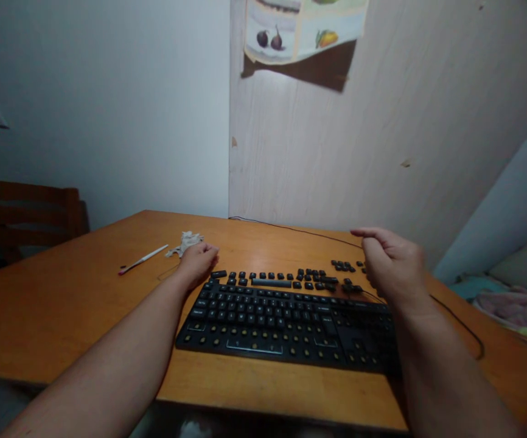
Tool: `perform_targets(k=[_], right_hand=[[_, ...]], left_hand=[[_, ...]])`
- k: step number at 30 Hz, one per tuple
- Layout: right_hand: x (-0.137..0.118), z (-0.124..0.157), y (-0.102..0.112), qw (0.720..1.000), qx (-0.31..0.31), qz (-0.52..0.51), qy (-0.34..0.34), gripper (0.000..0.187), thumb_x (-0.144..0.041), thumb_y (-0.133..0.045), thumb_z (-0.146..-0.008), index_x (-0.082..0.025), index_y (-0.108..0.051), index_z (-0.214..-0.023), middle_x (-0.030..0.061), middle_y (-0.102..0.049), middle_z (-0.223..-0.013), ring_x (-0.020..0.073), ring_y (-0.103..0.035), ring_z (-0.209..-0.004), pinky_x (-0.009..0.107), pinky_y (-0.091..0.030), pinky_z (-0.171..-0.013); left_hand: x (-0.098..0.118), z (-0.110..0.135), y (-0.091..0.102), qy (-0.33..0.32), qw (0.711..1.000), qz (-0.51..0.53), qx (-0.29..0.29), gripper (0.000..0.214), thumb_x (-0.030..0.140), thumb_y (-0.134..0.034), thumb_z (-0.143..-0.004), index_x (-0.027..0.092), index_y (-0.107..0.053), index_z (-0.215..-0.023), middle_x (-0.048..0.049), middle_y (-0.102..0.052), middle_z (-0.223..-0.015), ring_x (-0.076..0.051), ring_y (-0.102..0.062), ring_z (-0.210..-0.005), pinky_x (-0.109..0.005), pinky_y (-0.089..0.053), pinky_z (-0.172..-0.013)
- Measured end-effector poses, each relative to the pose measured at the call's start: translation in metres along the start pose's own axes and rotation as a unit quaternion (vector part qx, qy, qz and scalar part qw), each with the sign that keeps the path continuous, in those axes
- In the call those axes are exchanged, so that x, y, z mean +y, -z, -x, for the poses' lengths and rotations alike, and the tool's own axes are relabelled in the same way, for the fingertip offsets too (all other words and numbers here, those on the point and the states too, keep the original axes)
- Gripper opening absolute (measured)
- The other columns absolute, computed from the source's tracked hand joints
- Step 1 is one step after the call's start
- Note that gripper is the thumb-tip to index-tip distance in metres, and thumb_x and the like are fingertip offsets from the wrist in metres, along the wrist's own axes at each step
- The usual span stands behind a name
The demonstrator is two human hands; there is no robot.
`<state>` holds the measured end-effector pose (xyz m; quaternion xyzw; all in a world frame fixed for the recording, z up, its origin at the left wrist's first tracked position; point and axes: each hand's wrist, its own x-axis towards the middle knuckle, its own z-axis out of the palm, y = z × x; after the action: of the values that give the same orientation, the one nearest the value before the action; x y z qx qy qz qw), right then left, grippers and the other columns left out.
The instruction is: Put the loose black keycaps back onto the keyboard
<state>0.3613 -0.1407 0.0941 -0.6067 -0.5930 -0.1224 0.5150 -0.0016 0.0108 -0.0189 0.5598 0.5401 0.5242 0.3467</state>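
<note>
A black computer keyboard (263,316) lies along the front of the table. Its two nearest rows and part of its right side show bare key posts. Behind it, loose black keycaps (309,285) lie in rough rows, with the long space bar (271,283) among them. My left hand (198,260) rests by the keyboard's far left corner, beside the leftmost keycap, its fingers curled in. Above the keyboard's right end is my right hand (395,261), closed in a fist with one finger jutting left. Anything inside either hand is hidden.
Left of my left hand lie a crumpled grey-white tissue or rag (185,242) and a thin white brush-like stick (147,257) with a dark, reddish tip. A black cable (300,231) runs along the table's back. A wooden chair (30,213) stands left; fabric (514,310) lies right.
</note>
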Motion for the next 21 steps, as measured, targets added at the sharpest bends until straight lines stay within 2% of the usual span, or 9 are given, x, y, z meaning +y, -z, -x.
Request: perform_targets(k=[7,12,15,18,21], right_hand=[[0.028,-0.001,0.005,0.995,0.086,-0.002,-0.051,0.031,-0.024,-0.048,-0.081,-0.020,-0.077,-0.092,-0.0027,-0.052,-0.051,0.0134,-0.047,-0.048,0.024,-0.035,-0.049],[0.037,-0.007,0.006,0.981,0.132,-0.084,-0.112,0.028,-0.025,-0.050,-0.080,-0.019,-0.076,-0.088,-0.0055,-0.043,-0.048,0.0110,-0.039,-0.044,0.024,-0.031,-0.046],[0.043,-0.009,0.002,0.964,0.145,-0.153,-0.161,0.026,-0.025,-0.051,-0.077,-0.018,-0.074,-0.087,-0.0054,-0.044,-0.052,0.0102,-0.036,-0.045,0.023,-0.027,-0.043],[0.044,-0.012,0.000,0.933,0.166,-0.240,-0.208,0.023,-0.023,-0.053,-0.072,-0.017,-0.072,-0.084,-0.0059,-0.043,-0.053,0.0091,-0.032,-0.043,0.022,-0.022,-0.040],[0.043,-0.015,0.000,0.907,0.180,-0.305,-0.229,0.020,-0.022,-0.053,-0.069,-0.016,-0.068,-0.081,-0.0069,-0.041,-0.051,0.0083,-0.031,-0.042,0.022,-0.021,-0.039]], left_hand=[[0.003,0.002,0.002,0.020,0.999,0.045,-0.006,0.024,0.039,-0.065,-0.067,0.017,-0.053,-0.068,0.0022,-0.053,-0.051,-0.010,-0.044,-0.043,-0.020,-0.031,-0.044],[0.009,0.003,0.005,0.021,0.999,0.038,-0.014,0.030,0.043,-0.068,-0.067,0.016,-0.054,-0.068,0.0004,-0.057,-0.055,-0.009,-0.046,-0.044,-0.020,-0.033,-0.045],[0.010,0.004,0.006,0.032,0.997,0.071,-0.019,0.031,0.042,-0.070,-0.065,0.016,-0.053,-0.069,0.0004,-0.057,-0.056,-0.009,-0.048,-0.046,-0.020,-0.035,-0.046],[0.009,0.003,0.006,0.051,0.993,0.102,-0.018,0.033,0.042,-0.071,-0.062,0.016,-0.052,-0.071,0.0010,-0.057,-0.056,-0.010,-0.050,-0.048,-0.019,-0.035,-0.047],[0.008,0.004,0.006,0.055,0.990,0.124,-0.024,0.035,0.042,-0.072,-0.062,0.017,-0.051,-0.073,0.0022,-0.056,-0.056,-0.009,-0.050,-0.048,-0.019,-0.035,-0.047]])
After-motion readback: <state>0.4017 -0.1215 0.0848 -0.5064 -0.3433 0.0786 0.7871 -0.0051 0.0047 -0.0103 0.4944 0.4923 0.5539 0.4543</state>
